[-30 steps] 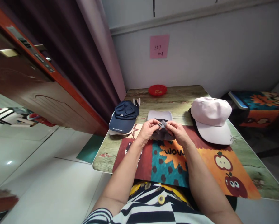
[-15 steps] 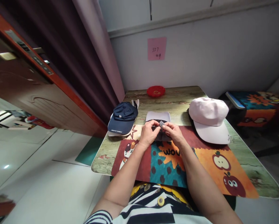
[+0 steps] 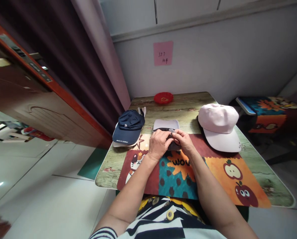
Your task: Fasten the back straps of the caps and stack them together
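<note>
A grey cap (image 3: 166, 124) lies at the middle of the table, its brim pointing away from me and its dark inside partly hidden by my hands. Both hands meet over its near part. My left hand (image 3: 158, 143) has its fingers curled and pinched on the cap's strap. My right hand (image 3: 182, 140) pinches the grey strap end (image 3: 171, 130) between thumb and forefinger, close to the left fingertips. Fingers cover most of the strap, and any buckle on it is too small to tell.
On the left, a navy cap (image 3: 129, 124) rests on a pale one. Pale pink caps (image 3: 219, 121) are stacked at the right. Behind is a red dish (image 3: 163, 98). A colourful mat (image 3: 178, 172) covers the wooden-patterned table (image 3: 106, 171); a door (image 3: 64, 113) stands left.
The left fingers have curled further over the strap, and the strap end has shifted slightly in the right fingers. The whole view has moved a little, so the table sits further left.
</note>
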A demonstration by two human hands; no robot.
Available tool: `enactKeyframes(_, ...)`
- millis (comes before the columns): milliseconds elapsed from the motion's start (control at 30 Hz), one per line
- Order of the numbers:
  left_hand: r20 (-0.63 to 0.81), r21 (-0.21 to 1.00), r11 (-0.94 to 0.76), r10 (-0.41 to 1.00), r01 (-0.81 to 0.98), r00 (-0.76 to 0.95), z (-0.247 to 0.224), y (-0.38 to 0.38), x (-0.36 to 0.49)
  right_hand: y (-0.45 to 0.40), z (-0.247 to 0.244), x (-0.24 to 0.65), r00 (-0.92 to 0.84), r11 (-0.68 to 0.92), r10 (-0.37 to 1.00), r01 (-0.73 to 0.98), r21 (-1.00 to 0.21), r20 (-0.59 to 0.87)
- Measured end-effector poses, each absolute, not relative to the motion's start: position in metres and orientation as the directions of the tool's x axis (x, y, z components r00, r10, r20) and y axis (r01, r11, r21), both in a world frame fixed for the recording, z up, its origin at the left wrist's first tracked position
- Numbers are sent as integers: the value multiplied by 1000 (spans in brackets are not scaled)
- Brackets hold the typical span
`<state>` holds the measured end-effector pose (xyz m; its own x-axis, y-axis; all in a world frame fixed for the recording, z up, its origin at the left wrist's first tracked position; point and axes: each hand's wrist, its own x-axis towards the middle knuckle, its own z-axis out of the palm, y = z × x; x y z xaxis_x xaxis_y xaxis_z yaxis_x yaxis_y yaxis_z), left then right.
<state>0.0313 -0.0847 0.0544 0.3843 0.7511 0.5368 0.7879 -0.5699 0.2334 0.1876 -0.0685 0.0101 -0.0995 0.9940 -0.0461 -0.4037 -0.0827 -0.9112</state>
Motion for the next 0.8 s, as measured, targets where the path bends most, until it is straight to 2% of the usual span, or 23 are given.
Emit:
enactKeyframes(133, 522, 91, -575, 722, 813, 453, 57, -84, 30, -68, 8, 189, -108, -95, 993, -400, -912, -56)
enactKeyframes(200, 518, 70, -587, 713, 807, 473, 57, -84, 30, -68, 7, 190, -112, -89, 993, -390, -917, -49)
enactKeyframes(267, 530, 100, -588, 715, 803, 457, 55, -84, 29, -69, 8, 191, -120, -84, 992, -381, -921, -41)
enactKeyframes(333, 546, 190, -570, 738, 799, 396, 53, -84, 28, -69, 9, 192, -128, -78, 991, -373, -925, -32)
enactKeyframes(433, 534, 425, -514, 807, 745, 252, 50, -82, 25, -68, 9, 192, -125, -60, 992, -362, -930, -15)
enactKeyframes(600, 391, 824, -384, 918, 415, 74, 44, -75, 21, -67, 6, 190, -100, -49, 995, -338, -940, -16)
enactKeyframes(700, 268, 945, -272, 962, 180, 51, 38, -71, 23, -68, 6, 189, -132, -73, 991, -334, -940, -30)
enactKeyframes(800, 206, 976, -208, 978, 64, 38, 32, -70, 25, -70, 7, 190, -159, -60, 987, -338, -939, -6)
